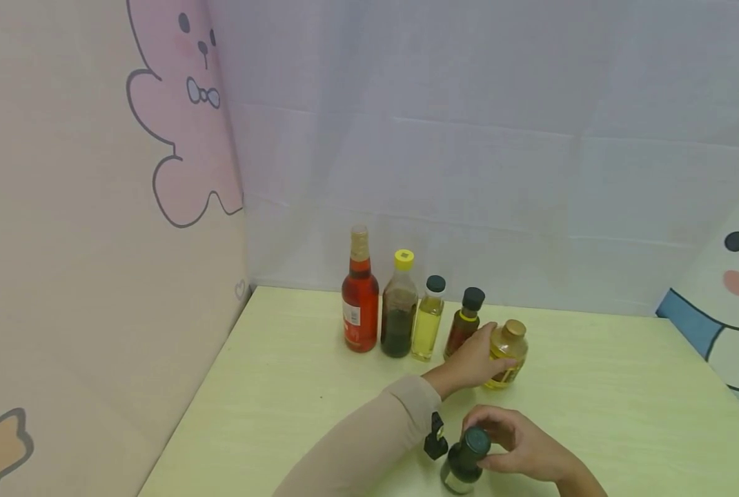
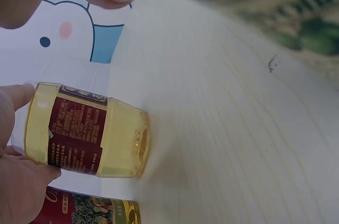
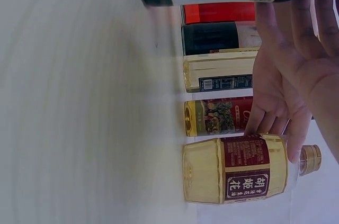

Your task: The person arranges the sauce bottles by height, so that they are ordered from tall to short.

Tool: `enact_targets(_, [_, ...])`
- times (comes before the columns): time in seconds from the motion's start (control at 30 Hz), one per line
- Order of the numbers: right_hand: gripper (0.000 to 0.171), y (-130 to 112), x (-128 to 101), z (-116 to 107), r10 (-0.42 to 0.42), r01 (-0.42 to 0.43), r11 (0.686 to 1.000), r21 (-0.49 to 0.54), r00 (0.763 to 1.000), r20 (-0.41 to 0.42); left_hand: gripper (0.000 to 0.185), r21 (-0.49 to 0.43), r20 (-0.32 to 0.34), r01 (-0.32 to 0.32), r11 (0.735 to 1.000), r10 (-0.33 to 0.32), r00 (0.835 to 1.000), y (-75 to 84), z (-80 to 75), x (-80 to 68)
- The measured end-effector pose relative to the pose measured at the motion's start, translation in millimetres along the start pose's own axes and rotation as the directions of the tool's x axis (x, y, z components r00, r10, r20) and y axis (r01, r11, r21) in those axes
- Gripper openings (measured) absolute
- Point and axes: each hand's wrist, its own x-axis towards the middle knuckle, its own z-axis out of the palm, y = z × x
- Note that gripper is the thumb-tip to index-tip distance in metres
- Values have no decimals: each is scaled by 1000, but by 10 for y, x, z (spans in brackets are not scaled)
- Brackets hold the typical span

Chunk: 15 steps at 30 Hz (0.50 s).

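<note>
My left hand (image 1: 465, 362) grips a squat bottle of yellow oil (image 1: 508, 352) with a gold cap and dark red label, thumb across one side. That bottle (image 3: 228, 173) stands upright on the table at the right end of a row. Closer to me, my right hand (image 1: 527, 445) holds a small dark bottle (image 1: 465, 459) with a green cap by its neck; it tilts slightly. Its pale label (image 2: 312, 20) fills the upper right of the left wrist view. Whether its base touches the table, I cannot tell.
Left of the gold-capped bottle stand a dark-capped reddish-brown bottle (image 1: 465, 324), a slim yellow oil bottle (image 1: 428, 324), a yellow-capped dark bottle (image 1: 399, 310) and a tall red bottle (image 1: 361, 310). The pale table (image 1: 270, 386) meets cloth walls behind and at left.
</note>
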Motion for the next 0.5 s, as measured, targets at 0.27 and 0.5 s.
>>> enact_targets(0.27, [37,20,1,-4,-20,21,1000,-8,1000,5,69,46,-33,28,999,-26,999,27,14,-8])
enact_targets(0.5, [36,-1,-4,6,15,-15,1000,19,1000,-3,69,37,-33,24,999,-23,999,12,10,-14])
